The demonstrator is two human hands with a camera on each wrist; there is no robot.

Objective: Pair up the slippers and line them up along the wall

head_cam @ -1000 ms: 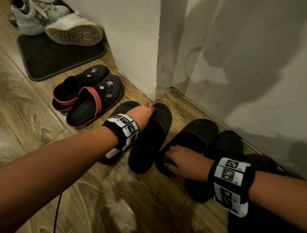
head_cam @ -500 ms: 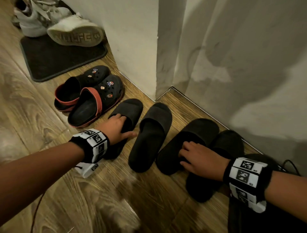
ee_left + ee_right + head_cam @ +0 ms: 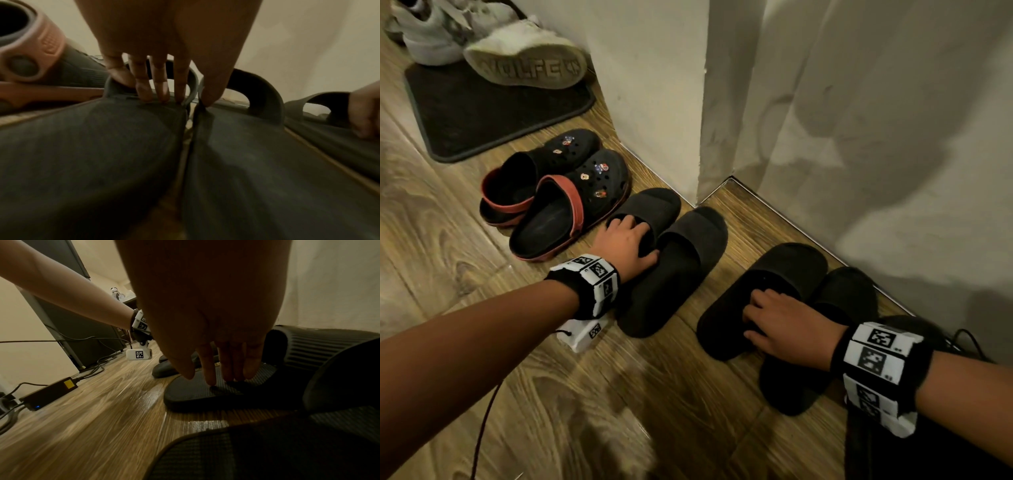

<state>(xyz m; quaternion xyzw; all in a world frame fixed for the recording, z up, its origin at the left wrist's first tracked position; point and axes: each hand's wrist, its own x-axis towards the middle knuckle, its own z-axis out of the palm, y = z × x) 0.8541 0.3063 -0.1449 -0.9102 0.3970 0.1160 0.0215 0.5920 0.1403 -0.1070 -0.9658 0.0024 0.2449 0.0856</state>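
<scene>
Fingers (image 3: 144, 84) of the left hand (image 3: 625, 241) press down spread on the footbed of a plain black moulded slide slipper (image 3: 650, 209) at mid-frame, while its thumb bears on the matching black slide (image 3: 681, 260) just beside it. Fingertips (image 3: 211, 374) of the right hand (image 3: 787, 323) rest close together on the ribbed footbed of a third black slide (image 3: 784, 270) at lower right, whose partner slide (image 3: 846, 294) lies touching it on the right. All four are matte, with broad single straps, toes pointing toward the pale wall (image 3: 876, 137). Half a second ago the left hand lay farther back on its slipper; it has since slid forward up to the strap, and the two left slides now sit closer together. At upper left of the head view, a white shoe (image 3: 527, 56) tipped on a dark mat (image 3: 493, 113) shows raised sole lettering reading about "WOLFE". Black clogs with red trim and small charms (image 3: 571, 192) lie beside the slides.
</scene>
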